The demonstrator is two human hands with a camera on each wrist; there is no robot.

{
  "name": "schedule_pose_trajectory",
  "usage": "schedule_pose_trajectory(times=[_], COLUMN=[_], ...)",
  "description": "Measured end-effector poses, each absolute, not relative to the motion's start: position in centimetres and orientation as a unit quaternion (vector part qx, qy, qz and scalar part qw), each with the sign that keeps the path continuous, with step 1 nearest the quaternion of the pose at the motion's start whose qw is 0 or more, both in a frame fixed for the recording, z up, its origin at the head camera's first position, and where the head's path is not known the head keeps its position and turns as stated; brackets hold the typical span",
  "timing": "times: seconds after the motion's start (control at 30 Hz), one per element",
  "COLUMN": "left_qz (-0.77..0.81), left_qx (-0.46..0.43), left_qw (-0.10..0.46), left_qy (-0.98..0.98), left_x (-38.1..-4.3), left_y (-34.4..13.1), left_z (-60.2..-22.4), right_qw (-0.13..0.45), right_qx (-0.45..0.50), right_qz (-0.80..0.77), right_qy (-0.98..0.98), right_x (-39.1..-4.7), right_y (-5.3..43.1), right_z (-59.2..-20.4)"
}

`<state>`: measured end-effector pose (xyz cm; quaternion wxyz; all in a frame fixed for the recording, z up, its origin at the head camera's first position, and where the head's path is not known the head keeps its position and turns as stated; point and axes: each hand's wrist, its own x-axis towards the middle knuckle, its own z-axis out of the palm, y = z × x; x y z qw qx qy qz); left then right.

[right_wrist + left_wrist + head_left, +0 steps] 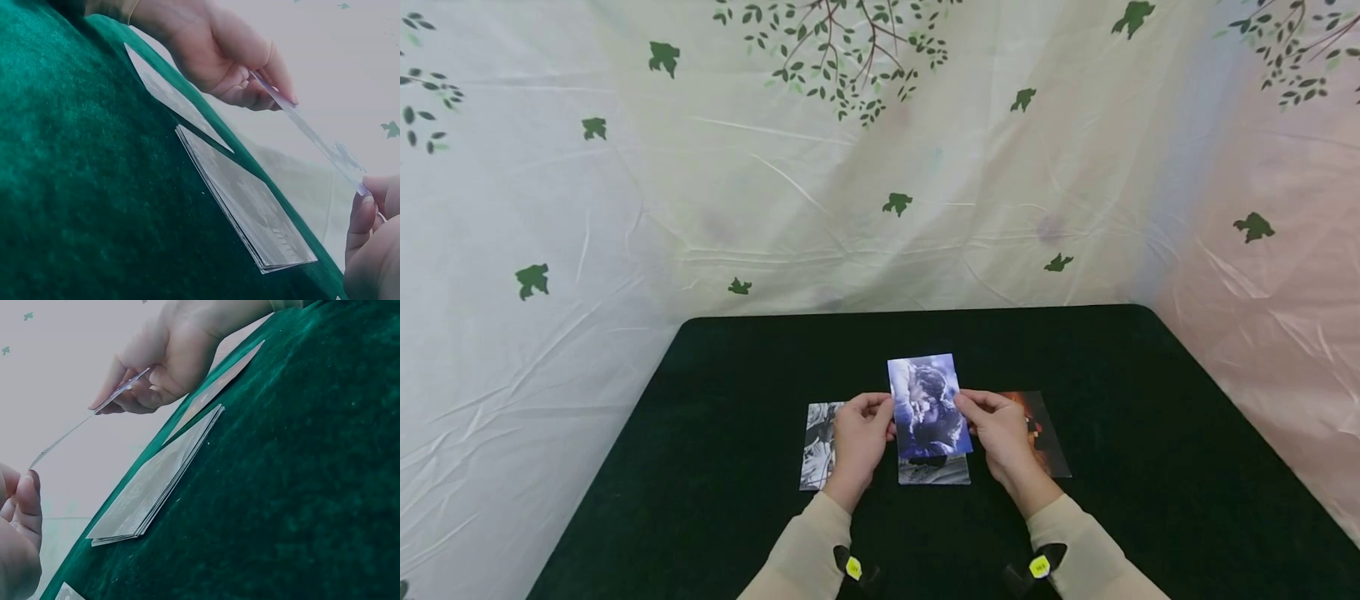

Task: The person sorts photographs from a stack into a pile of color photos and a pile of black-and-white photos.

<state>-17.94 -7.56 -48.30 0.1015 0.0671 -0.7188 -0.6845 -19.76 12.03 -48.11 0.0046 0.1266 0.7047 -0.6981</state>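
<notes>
A blue-and-white picture card [929, 408] is held up between both hands, raised off the table in the two wrist views. The left hand [859, 440] pinches its left edge between thumb and fingers. At its right edge, the right hand [1003, 437] pinches it the same way. Beneath it lies a stack of cards [156, 481], whose black-and-white top picture shows below the held card in the head view. Partly behind the left hand is a black-and-white card [817, 450]. An orange-and-dark card [1051, 442] lies partly behind the right hand.
The cards lie on a table [737, 358] with a dark green velvety cover and rounded far corners. Behind it hangs a pale curtain [820, 192] printed with leaves and branches. Both forearms wear cream sleeves [812, 550] with dark wrist straps.
</notes>
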Motion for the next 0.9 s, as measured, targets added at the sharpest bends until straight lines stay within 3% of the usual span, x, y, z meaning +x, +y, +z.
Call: schedule_pose_trajectory(times=[0.33,0.53,0.7,0.9], left_qz=[-0.691,-0.696,-0.702,-0.718], left_qx=[0.066,0.055,0.041,0.008], left_qw=[0.126,0.118,0.119,0.114], left_qy=[-0.709,-0.706,-0.701,-0.686], left_x=[-16.0,-16.1,-17.1,-17.4], left_y=[-6.7,-6.8,-6.6,-4.9], left_z=[-44.8,-44.7,-45.7,-44.0], right_qw=[-0.024,-0.029,-0.021,0.009], right_qx=[0.124,0.119,0.120,0.122], right_qz=[-0.711,-0.707,-0.691,-0.679], right_qy=[0.692,0.696,0.713,0.724], right_x=[-19.8,-19.7,-19.3,-18.7], right_y=[11.8,11.9,12.6,14.9], right_z=[-48.1,-47.5,-46.0,-44.1])
